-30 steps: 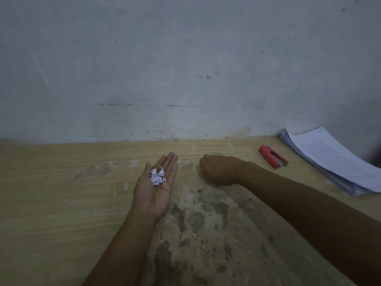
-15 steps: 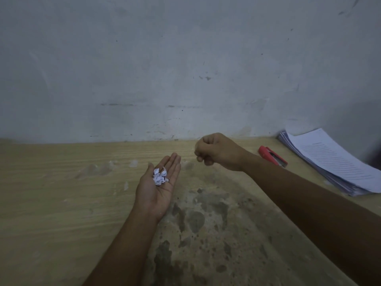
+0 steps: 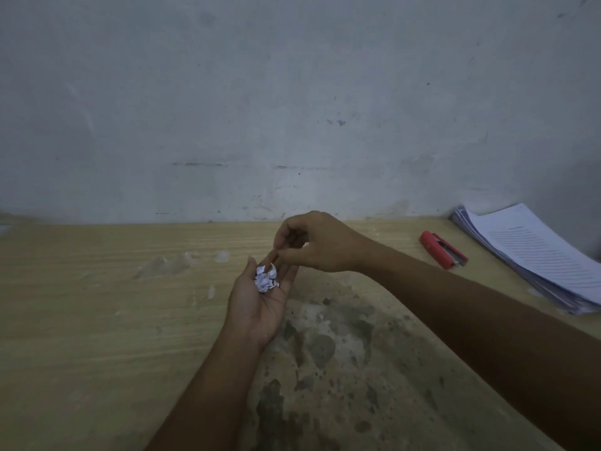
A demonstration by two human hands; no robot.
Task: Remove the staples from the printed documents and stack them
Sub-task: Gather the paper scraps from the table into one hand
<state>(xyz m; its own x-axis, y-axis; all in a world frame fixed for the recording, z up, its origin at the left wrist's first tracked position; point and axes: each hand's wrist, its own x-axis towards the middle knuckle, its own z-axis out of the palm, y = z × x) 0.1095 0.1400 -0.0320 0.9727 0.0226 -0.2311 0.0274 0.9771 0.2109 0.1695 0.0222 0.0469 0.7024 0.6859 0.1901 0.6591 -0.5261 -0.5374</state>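
Paper stack (image 3: 536, 255) cut off far right; flat left hand (image 3: 260, 307) cradles crumpled white scraps (image 3: 266, 280); right hand (image 3: 317, 245) fingertips pinched, contents unclear.

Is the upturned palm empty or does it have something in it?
Not empty: a small clump of white paper scraps rests on the open left hand, palm up.

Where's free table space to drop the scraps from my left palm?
Widest bare patch: the table left of your left hand. A narrower gap lies between right hand and red stapler. Far right is crowded: stapler beside document stack.
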